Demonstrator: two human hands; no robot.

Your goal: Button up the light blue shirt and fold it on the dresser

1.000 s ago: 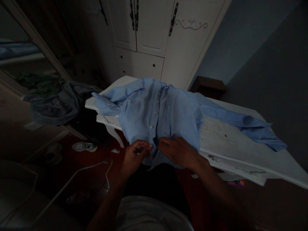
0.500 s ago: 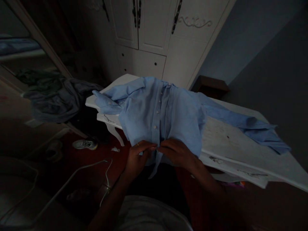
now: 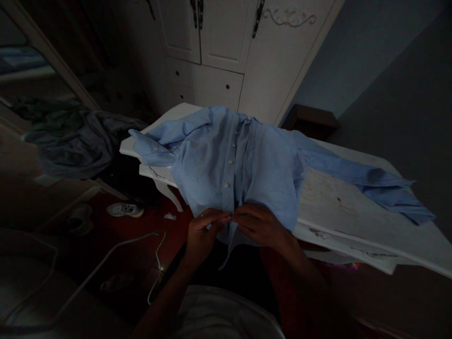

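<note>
A light blue button-up shirt [image 3: 203, 169] lies face up across a white table [image 3: 328, 197], its sleeves spread to both sides. Its front is open down the middle, with a row of pale buttons [image 3: 226, 185] on the left-hand edge. At the lower front, my left hand [image 3: 204, 230] pinches the shirt's button edge. My right hand [image 3: 259, 225] grips the other front edge, its fingertips meeting those of the left. Whatever button or hole lies between the fingertips is hidden. A narrow end of the hem hangs below my hands.
Behind the table stands a white wardrobe [image 3: 226, 37] with dark handles. A heap of grey and green clothes [image 3: 70, 141] is at the left. On the red floor are a shoe [image 3: 125, 210] and a white cable [image 3: 157, 263]. A brown box-like piece [image 3: 312, 120] stands behind the table.
Both hands stay at the lower front edges with only small finger movements. The hanging hem end has shifted slightly, and the view has tilted a little.
</note>
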